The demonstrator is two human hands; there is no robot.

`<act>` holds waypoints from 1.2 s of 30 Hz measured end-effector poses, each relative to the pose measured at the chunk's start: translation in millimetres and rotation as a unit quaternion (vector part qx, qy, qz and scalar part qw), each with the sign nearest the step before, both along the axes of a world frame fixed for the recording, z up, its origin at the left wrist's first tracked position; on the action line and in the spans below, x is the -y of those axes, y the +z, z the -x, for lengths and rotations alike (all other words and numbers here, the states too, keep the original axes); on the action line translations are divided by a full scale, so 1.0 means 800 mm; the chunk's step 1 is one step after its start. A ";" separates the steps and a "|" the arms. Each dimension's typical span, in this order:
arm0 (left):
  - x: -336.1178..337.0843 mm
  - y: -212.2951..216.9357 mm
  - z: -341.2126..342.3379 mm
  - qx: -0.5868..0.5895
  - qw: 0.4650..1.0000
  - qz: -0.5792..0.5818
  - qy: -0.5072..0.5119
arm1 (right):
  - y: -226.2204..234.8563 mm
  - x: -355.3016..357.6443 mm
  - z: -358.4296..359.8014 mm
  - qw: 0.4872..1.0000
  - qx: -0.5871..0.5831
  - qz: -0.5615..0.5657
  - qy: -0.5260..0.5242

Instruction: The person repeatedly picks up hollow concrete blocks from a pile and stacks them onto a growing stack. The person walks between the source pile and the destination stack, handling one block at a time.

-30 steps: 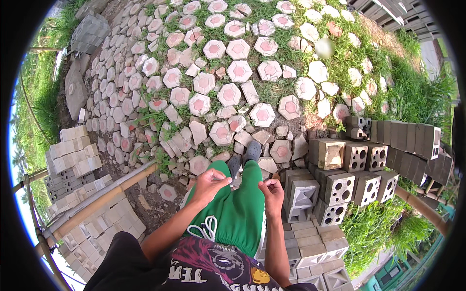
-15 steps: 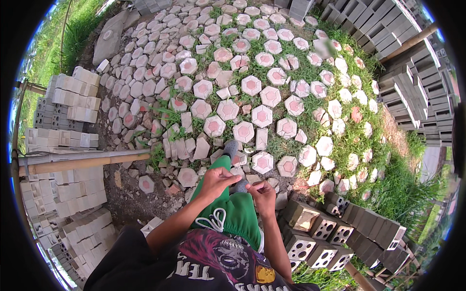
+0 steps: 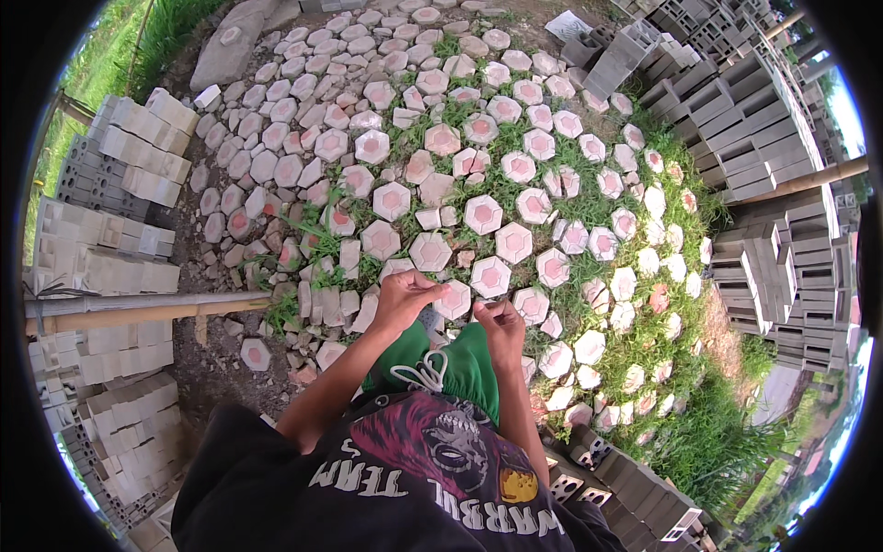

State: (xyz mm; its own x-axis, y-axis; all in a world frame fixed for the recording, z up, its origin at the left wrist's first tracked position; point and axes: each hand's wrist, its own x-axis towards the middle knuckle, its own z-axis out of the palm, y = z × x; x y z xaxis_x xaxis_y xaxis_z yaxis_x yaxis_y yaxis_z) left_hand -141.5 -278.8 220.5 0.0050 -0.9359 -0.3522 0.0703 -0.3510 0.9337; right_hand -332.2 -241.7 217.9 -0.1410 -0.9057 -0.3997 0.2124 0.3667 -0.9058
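My left hand [image 3: 402, 302] is raised in front of my body, thumb and fingers pinched together and pointing right. Facing it across a small gap is my right hand [image 3: 502, 327], also closed in a pinch. Whatever they hold, if anything, is too small to make out. Below them are my green shorts [image 3: 474, 363] with a white drawstring [image 3: 420, 370]. Behind the fingertips, on the ground, lies a hexagonal paver [image 3: 452, 299] with a pinkish centre, apart from both hands.
Many hexagonal pavers [image 3: 483, 214] cover the ground, with grass and rubble between them. Stacked pale blocks [image 3: 147, 152] and a bamboo pole [image 3: 184, 313] stand on the left. Grey hollow blocks [image 3: 754, 276] line the right; more blocks [image 3: 635, 488] are at lower right.
My view has tilted forward and swung somewhat, so the pavers sit lower and my feet are out of sight. Both hands appear higher in the picture, their fingertips slightly farther apart, still pinched.
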 end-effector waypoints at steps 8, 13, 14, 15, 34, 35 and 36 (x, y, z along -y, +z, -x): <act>0.113 -0.011 0.058 -0.017 1.000 -0.023 0.004 | -0.030 0.132 0.059 1.000 -0.016 0.011 0.017; 0.204 -0.027 0.120 -0.007 1.000 0.026 0.003 | -0.041 0.234 0.118 0.997 -0.016 -0.006 0.073; 0.226 -0.024 0.132 0.004 1.000 0.018 -0.020 | -0.040 0.257 0.132 0.995 -0.031 -0.009 0.090; 0.243 -0.023 0.148 -0.019 1.000 0.002 0.000 | -0.038 0.280 0.147 0.993 -0.047 -0.013 0.107; 0.512 -0.022 0.211 -0.059 0.993 -0.014 0.102 | -0.042 0.630 0.198 0.974 0.005 -0.005 0.226; 0.534 -0.025 0.207 -0.044 0.995 0.002 0.095 | -0.042 0.653 0.194 0.972 -0.010 -0.007 0.234; 0.556 -0.029 0.202 -0.028 0.996 0.019 0.088 | -0.040 0.675 0.189 0.971 -0.019 -0.009 0.237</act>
